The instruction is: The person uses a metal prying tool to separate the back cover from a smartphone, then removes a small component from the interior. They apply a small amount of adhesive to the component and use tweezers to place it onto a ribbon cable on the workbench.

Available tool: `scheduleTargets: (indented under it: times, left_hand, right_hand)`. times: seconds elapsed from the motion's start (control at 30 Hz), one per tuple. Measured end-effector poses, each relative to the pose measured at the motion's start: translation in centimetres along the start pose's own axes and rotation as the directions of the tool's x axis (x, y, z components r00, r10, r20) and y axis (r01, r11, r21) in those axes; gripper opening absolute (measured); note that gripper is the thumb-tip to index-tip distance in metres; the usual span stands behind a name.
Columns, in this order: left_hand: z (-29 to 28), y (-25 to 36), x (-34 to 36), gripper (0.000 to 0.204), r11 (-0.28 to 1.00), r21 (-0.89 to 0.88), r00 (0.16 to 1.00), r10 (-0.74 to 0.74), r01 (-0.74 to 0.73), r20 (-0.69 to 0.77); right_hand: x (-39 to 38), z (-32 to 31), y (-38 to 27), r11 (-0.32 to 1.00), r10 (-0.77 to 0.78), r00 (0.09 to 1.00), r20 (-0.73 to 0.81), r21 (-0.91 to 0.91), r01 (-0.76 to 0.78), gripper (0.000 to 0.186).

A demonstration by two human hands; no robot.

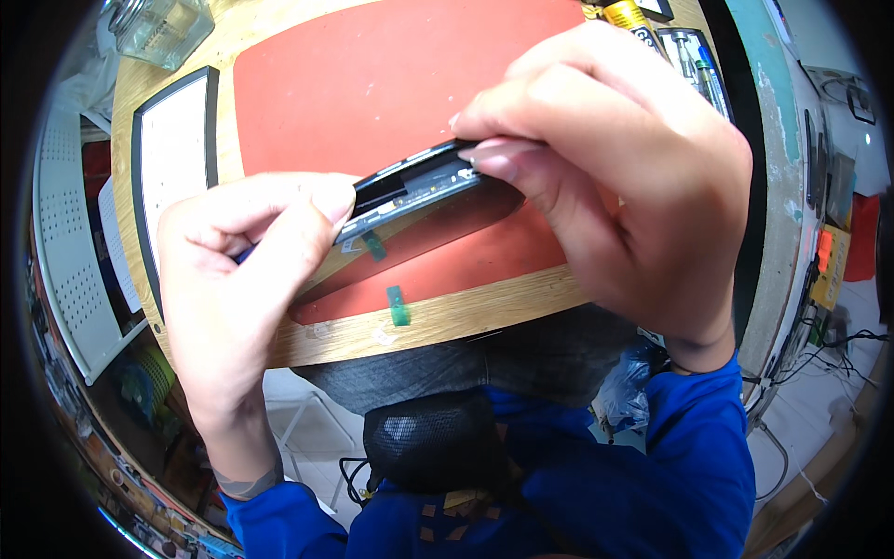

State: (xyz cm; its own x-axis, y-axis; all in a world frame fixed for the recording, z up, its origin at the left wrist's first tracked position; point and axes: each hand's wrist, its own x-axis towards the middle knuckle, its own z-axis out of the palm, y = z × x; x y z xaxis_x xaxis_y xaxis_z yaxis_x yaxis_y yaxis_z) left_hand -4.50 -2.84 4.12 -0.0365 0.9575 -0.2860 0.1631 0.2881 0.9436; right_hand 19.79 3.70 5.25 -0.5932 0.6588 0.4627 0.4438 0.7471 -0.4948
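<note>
Two pinches: left fingers (309, 229) and right fingers (507, 160) tight on opposite ends of a slim dark device (417, 196).

The slim black slab-shaped device (417, 197) looks like smooth plastic or metal along its silvery edge, and its underside is glossy like dark glass, mirroring what lies below. A smooth red-orange rectangular mat (345, 84) — mostly matt — covers the pale, grained wooden desk (466, 319); the clear glass jar (169, 33) shines, while the black rounded mesh pouch (433, 438) looks finely textured, the blue long sleeves (289, 522) soft, matt cloth.
</note>
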Motion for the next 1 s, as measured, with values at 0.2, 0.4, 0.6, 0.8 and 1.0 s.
scheduleTargets:
  times: [0.2, 0.4, 0.6, 0.8, 1.0]
  left_hand:
    - [0.8, 0.5, -1.3, 0.016, 0.998, 0.059, 0.996, 0.039, -0.035, -0.075]
    - [0.1, 0.2, -0.7, 0.017, 0.993, 0.108, 0.998, 0.043, -0.039, -0.035]
    - [-0.2, -0.6, 0.6, 0.017, 1.000, -0.022, 1.000, 0.013, -0.014, -0.015]
    - [-0.3, -0.7, 0.8, 0.019, 1.000, -0.023, 1.000, 0.019, -0.020, -0.018]
    - [-0.4, -1.1, 0.8, 0.021, 0.998, 0.024, 0.998, 0.058, -0.057, -0.020]
  right_hand:
    - [-0.6, 0.0, 0.1, 0.997, 0.009, 1.000, -0.016, 0.082, -0.007, 0.017]
    - [-1.2, -0.9, 1.2, 0.999, -0.015, 0.997, 0.077, -0.048, 0.019, 0.018]
    - [-1.4, -0.4, 1.1, 0.998, -0.021, 0.996, 0.090, -0.057, 0.026, 0.018]
    - [-1.2, 0.1, 0.9, 0.998, -0.032, 0.995, 0.092, -0.059, 0.038, 0.018]
    - [-0.9, 0.7, 0.8, 0.997, -0.030, 0.994, 0.105, -0.063, 0.037, 0.019]
